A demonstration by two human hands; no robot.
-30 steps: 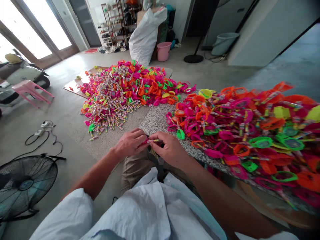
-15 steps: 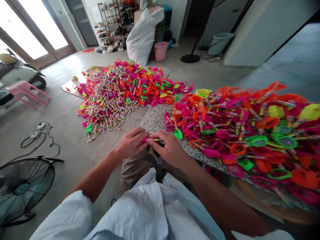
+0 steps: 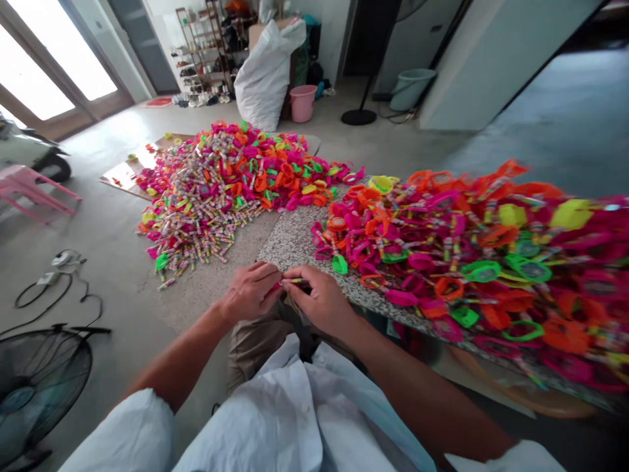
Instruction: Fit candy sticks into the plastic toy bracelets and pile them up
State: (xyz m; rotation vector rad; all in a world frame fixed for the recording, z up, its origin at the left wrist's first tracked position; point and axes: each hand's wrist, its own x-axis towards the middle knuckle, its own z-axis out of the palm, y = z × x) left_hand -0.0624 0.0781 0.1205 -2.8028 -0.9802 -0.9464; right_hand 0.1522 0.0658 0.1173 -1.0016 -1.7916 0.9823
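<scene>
Close below the camera, over my lap and at the near corner of the speckled stone table (image 3: 295, 239), I have both hands together. My left hand (image 3: 248, 293) has its fingers curled nearly shut around a small pink plastic piece (image 3: 275, 286), of which only a sliver shows. My right hand (image 3: 322, 301) pinches one end of a thin striped candy stick (image 3: 295, 281) between thumb and forefinger, the other fingers folded under; the stick's far end meets the pink piece at my left fingertips. Just beyond my right hand, a heap of pink, orange and green plastic toys (image 3: 457, 249) covers the table. Farther out on the floor, a second pile (image 3: 230, 183) of sticks and toys lies spread. Behind it stand a white sack (image 3: 263, 72) and a pink bucket (image 3: 302, 103).
</scene>
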